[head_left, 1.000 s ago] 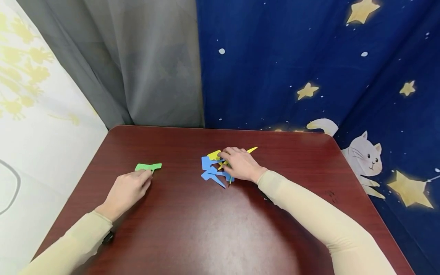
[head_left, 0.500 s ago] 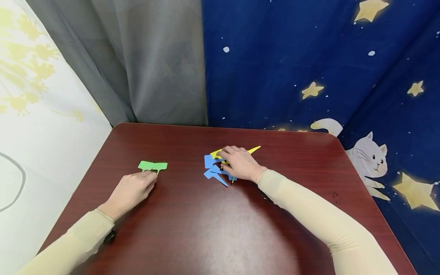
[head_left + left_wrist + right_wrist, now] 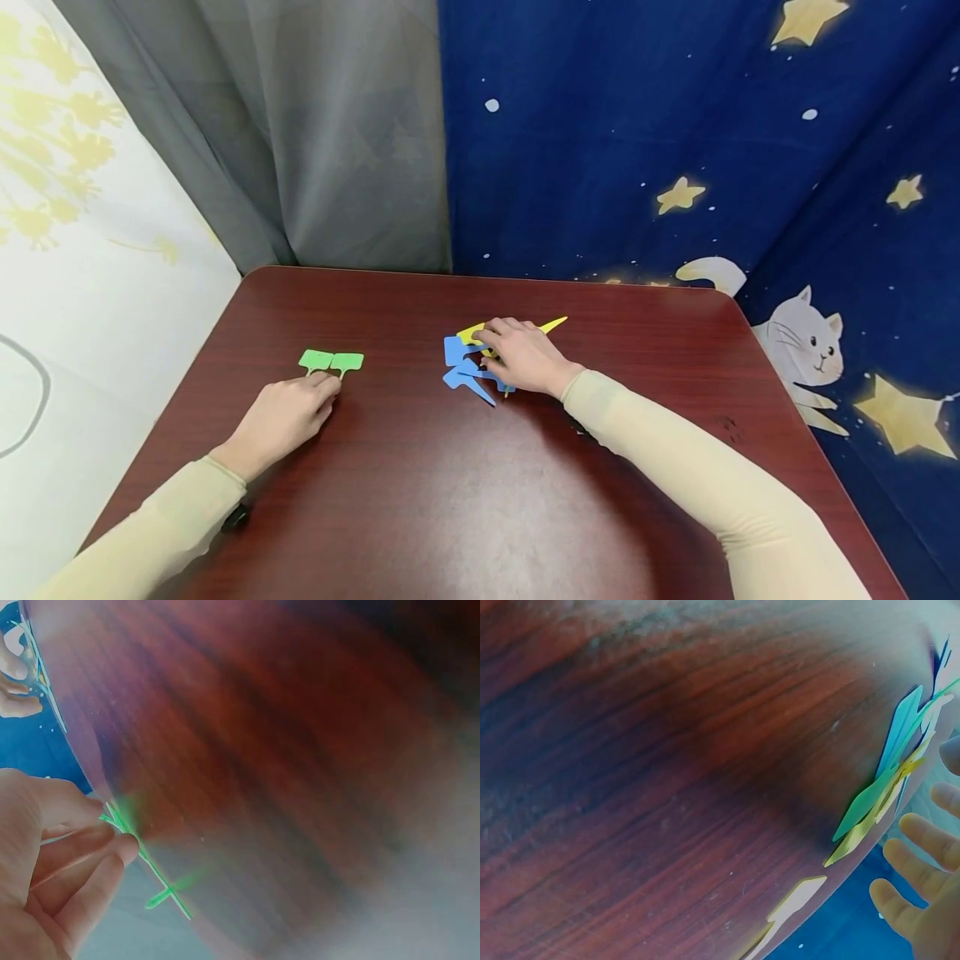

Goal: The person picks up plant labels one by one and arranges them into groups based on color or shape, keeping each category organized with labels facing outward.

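Note:
Two green T-shaped plant labels lie side by side at the table's left, the left label (image 3: 317, 359) nearly meeting the right label (image 3: 347, 362). My left hand (image 3: 281, 418) pinches the right one's stem between thumb and curled fingers, as the left wrist view shows from the side. My right hand (image 3: 523, 358) hovers over a loose pile of labels, fingers relaxed and apart. Showing from under it are a blue label (image 3: 453, 352) and a yellow label's tip (image 3: 555, 323). In the right wrist view a green label (image 3: 864, 801) lies among the pile, and a yellow label (image 3: 799, 898) lies apart.
The dark red-brown wooden table (image 3: 420, 492) carries all the labels. Behind it hang a grey curtain (image 3: 360, 142) and a blue star-patterned curtain (image 3: 570, 167). A white wall hanging (image 3: 67, 333) borders the left side.
The left hand has shifted the right green label so both heads now stand level, side by side. The right hand stays over the pile, and the view has shifted slightly.

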A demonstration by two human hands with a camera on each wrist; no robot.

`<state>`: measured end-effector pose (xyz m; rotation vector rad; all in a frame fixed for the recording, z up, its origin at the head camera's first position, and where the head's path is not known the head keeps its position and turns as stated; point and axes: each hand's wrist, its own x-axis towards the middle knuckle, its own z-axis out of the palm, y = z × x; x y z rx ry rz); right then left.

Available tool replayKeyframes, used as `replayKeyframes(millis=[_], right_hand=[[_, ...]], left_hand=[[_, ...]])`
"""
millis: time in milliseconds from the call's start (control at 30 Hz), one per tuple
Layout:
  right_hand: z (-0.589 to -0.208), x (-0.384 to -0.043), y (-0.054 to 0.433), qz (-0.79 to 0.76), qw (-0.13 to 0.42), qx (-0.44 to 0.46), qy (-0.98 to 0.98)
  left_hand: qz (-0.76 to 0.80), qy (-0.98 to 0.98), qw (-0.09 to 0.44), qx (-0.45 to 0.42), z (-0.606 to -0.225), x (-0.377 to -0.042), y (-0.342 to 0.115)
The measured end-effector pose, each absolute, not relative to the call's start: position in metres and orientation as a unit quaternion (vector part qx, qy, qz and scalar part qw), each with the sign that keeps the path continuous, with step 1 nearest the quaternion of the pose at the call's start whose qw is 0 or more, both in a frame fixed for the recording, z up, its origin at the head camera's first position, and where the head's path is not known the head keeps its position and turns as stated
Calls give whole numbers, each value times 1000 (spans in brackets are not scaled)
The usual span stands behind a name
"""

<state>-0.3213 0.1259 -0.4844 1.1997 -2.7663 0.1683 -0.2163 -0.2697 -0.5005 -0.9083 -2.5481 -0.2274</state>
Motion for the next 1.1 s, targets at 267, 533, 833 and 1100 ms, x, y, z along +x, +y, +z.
replayKeyframes(millis=[267,533,833,1100], right_hand=[[-484,-323,127,51,59,396,-915],[-482,-323,127,46,56,395,-916],[-475,-324,130,53,61,403,-912],[-458,-327,152,52,67,403,-911]], left_hand=[[-80,-919,216,-319,-502,-214,-271],[-81,-929,197,-301,-499,-210,-271],[-92,-930,208,-288,-486,-212,-257],[-121,-911,219,-327,-476,-219,-206]])
